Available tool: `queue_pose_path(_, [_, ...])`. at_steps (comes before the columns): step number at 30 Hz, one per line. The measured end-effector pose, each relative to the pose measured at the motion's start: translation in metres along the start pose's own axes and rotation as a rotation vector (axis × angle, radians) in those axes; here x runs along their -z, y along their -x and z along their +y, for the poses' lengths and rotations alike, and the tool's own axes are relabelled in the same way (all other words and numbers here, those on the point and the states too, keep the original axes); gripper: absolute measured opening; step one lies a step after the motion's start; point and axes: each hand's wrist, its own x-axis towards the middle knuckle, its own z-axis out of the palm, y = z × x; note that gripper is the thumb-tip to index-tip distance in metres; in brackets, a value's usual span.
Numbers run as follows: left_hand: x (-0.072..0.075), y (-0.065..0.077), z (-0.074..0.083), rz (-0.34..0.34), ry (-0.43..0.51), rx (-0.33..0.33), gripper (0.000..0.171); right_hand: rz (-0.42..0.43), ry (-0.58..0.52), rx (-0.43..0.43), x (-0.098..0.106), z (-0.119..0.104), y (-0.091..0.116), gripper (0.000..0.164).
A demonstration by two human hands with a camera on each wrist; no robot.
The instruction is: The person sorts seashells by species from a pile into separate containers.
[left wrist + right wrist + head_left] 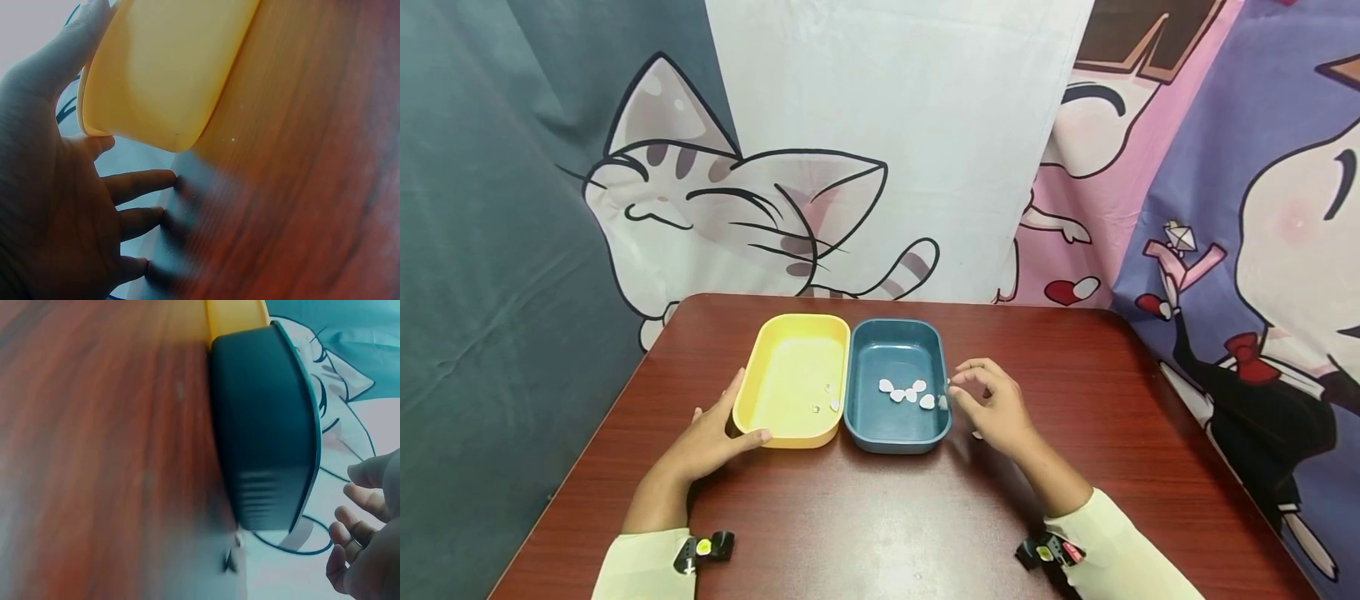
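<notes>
My left hand [711, 437] holds the near-left corner of a yellow tray [748, 367]. Its thumb lies at the front rim and its index finger along the left side; the other fingers spread free in the left wrist view. Small pale pebble-like pieces [834, 405] lie in that tray. Against its right side stands a dark blue tray [895, 437] with several white pebble-like pieces [897, 396] inside. My right hand [996, 408] hovers beside the blue tray's right rim, thumb and fingers apart in the right wrist view. One whitish piece [943, 402] shows just inside that rim.
Another white piece [977, 435] lies on the brown wooden table [850, 525] below my right hand. In the right wrist view, small dark and pale bits [231, 559] sit by the blue tray. A cartoon-printed cloth [895, 100] hangs behind the table.
</notes>
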Motion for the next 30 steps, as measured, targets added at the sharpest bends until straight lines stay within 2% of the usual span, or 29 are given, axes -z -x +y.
queue_pose_path(8, [-0.001,0.000,0.000,-0.001,0.003,-0.001,0.125,0.061,0.030,0.017,0.010,0.019,0.007,0.008])
queue_pose_path(12, [-0.001,0.001,0.001,-0.008,0.011,0.008,0.125,0.062,0.045,0.006,0.013,0.029,0.008,0.007])
queue_pose_path(17, [-0.001,0.001,0.002,-0.007,0.010,0.006,0.124,-0.009,0.011,-0.024,0.017,0.045,0.009,0.006])
queue_pose_path(24, [0.001,0.000,0.002,0.000,0.002,-0.003,0.125,-0.172,-0.100,-0.062,0.019,0.066,0.010,0.007])
queue_pose_path(30, [0.000,0.002,0.002,-0.003,0.002,0.001,0.124,-0.223,-0.107,-0.046,0.020,0.078,0.012,0.007])
